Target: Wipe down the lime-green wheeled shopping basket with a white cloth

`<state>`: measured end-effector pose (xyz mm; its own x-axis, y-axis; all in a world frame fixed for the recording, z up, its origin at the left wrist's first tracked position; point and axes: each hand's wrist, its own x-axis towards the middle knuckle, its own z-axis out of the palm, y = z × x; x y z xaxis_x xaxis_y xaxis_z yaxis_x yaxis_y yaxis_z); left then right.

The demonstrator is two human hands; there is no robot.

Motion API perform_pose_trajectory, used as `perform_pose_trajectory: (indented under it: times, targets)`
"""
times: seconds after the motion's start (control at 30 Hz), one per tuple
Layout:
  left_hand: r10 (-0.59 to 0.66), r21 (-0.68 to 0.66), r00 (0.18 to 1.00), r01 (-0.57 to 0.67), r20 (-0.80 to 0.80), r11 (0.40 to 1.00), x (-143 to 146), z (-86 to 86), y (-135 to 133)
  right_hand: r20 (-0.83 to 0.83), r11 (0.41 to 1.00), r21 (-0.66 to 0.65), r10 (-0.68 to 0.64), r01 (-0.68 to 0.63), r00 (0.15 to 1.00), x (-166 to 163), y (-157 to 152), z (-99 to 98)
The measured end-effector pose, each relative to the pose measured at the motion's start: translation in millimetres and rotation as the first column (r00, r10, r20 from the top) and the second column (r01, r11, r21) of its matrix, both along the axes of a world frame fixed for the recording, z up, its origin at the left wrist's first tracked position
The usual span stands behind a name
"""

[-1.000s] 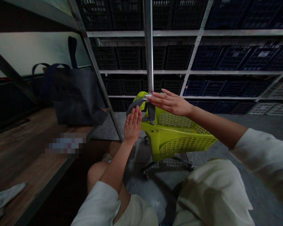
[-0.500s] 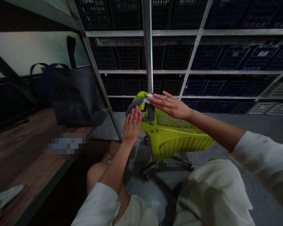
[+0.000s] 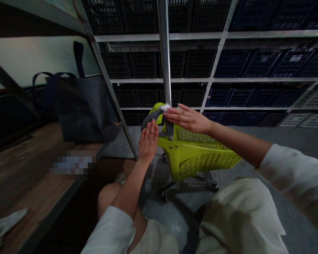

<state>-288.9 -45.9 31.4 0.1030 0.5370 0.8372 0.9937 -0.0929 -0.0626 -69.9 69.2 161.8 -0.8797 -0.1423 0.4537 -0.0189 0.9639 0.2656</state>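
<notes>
A small yellow-green shopping cart stands on the floor before me, its curved grey handle toward me. A shiny metal pole rises from the handle area. My right hand lies with fingers straight over a crumpled white tissue, pressed at the handle's right end near the pole's foot. My left hand is flat, fingers stretched out and close together, at the handle's left side. Its palm is hidden, so I cannot tell how firmly it touches.
On the left, a wooden bench with a metal frame carries a dark tote bag, a blurred-out item and a white cloth-like thing. Behind the cart, white shelves hold rows of dark plastic crates.
My right hand has slid slightly left, and the white tissue has moved with it along the handle. My left hand and the cart have stayed in place.
</notes>
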Motion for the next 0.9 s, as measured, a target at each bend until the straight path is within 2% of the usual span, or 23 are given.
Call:
perform_pose_trajectory:
  times: [0.1, 0.17, 0.23, 0.33, 0.37, 0.43, 0.57, 0.63, 0.7, 0.8, 0.83, 0.9]
  targets:
    - [0.0, -0.017, 1.0, 0.0, -0.001, 1.0, 0.3, 1.1, 0.1, 0.128, 0.995, 0.042, 0.081, -0.087, 0.988, 6.9, -4.5, -38.2]
    - [0.008, -0.01, 1.0, -0.008, -0.019, 1.0, 0.5, 1.4, 0.6, 0.194, 0.989, 0.068, 0.119, -0.135, 0.974, 9.4, -5.1, -46.4]
    - [0.021, 0.023, 0.999, -0.02, -0.043, 1.0, 0.5, 1.1, 1.2, 0.156, 0.987, 0.099, 0.108, -0.125, 0.982, 7.5, -3.7, -32.8]
    - [0.034, 0.075, 0.997, -0.029, -0.066, 0.997, 0.7, 0.6, 1.8, -0.018, 0.993, 0.119, 0.03, -0.028, 0.999, 0.7, -1.1, 1.7]
    - [0.035, 0.075, 0.997, -0.03, -0.064, 0.997, 0.9, 0.6, 1.8, -0.057, 0.993, 0.117, 0.008, -0.002, 0.998, -0.5, -0.8, 7.9]
    - [0.04, 0.069, 0.997, -0.035, -0.065, 0.997, 1.5, 0.9, 1.5, -0.061, 0.993, 0.116, 0.005, 0.003, 0.998, 0.5, -2.2, 4.3]
    - [0.061, 0.104, 0.994, -0.051, -0.095, 0.993, 2.2, 1.5, 1.8, 0.08, 0.986, 0.118, 0.105, -0.114, 0.991, 12.6, -7.5, -38.3]
    - [0.06, 0.1, 0.994, -0.051, -0.09, 0.994, 2.0, 1.1, 2.5, 0.129, 0.985, 0.103, 0.127, -0.141, 0.983, 16.7, -6.8, -44.9]
    - [0.05, 0.079, 0.996, -0.045, -0.071, 0.996, 1.5, 0.5, 2.8, 0.1, 0.99, 0.1, 0.092, -0.102, 0.991, 16.2, -3.6, -32.0]
    - [0.034, 0.068, 0.998, -0.03, -0.053, 0.997, 1.0, -0.1, 2.4, -0.031, 0.997, 0.077, -0.01, 0.012, 0.999, 10.5, 0.4, -1.5]
    - [0.031, 0.068, 0.998, -0.028, -0.052, 0.997, 1.0, -0.2, 2.1, -0.062, 0.998, 0.062, -0.027, 0.031, 0.998, 8.9, 0.4, 3.3]
    - [0.032, 0.068, 0.998, -0.028, -0.055, 0.997, 1.0, 0.0, 1.7, -0.071, 0.998, 0.054, -0.015, 0.019, 0.997, 7.9, -2.0, -1.9]
